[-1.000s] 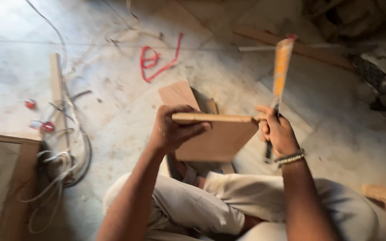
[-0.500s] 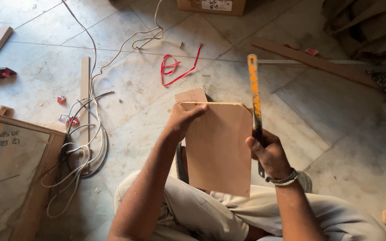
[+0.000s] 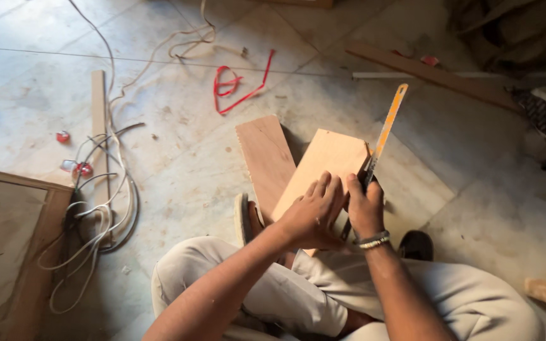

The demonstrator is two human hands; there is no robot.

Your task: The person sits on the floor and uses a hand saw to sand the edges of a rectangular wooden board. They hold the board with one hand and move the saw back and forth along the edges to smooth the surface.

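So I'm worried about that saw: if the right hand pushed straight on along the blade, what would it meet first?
Probably bare floor: past the saw tip, the right hand seems aimed between the wooden strip and red strap, though depth is unclear.
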